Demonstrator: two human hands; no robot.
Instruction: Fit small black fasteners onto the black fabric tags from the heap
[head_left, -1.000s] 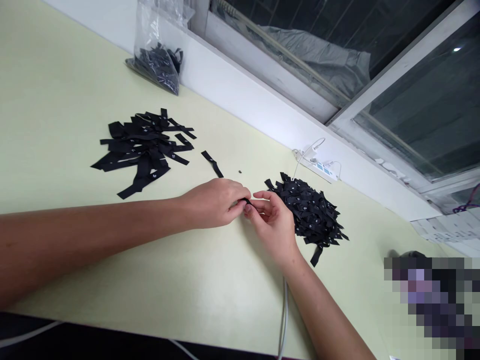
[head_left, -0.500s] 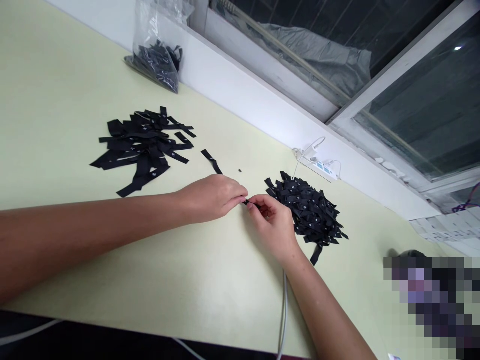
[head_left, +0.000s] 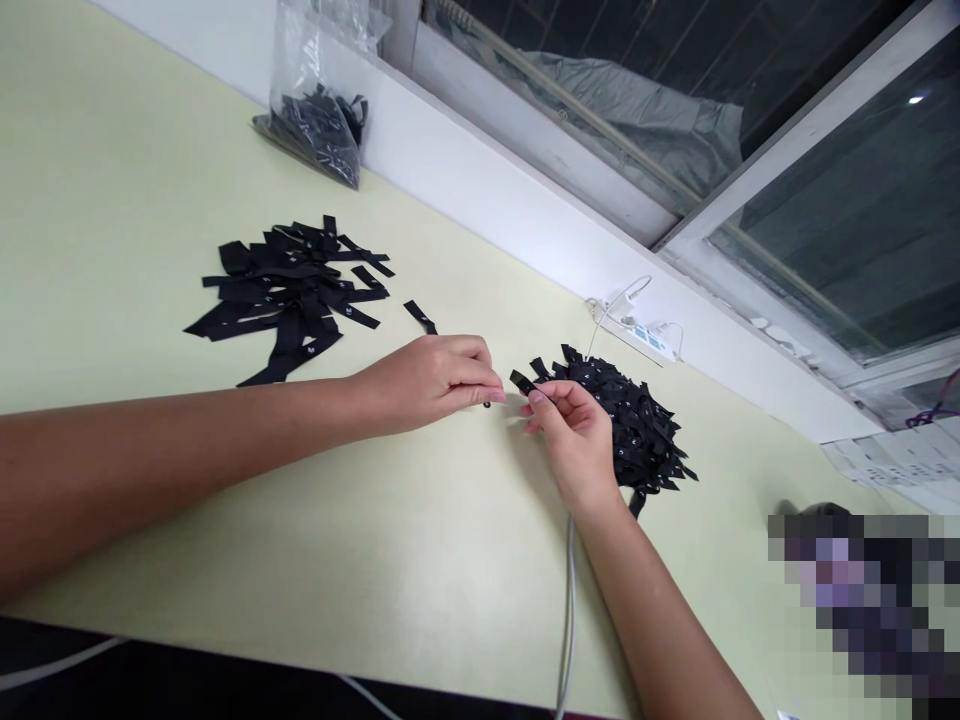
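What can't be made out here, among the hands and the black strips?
- Head view: the lower end of the black strip in the right hand, hidden by its fingers.
- Head view: whether the left hand grips the small dark thing under its fingertips; too small.
- Head view: the clear bag's top, cut off by the upper edge.
- Head view: the white marks, too small to read.

I see a short, flat black fabric strip slanting out of the right hand, its free end toward my view's upper left; a tiny dark piece pokes from the left hand, mostly hidden
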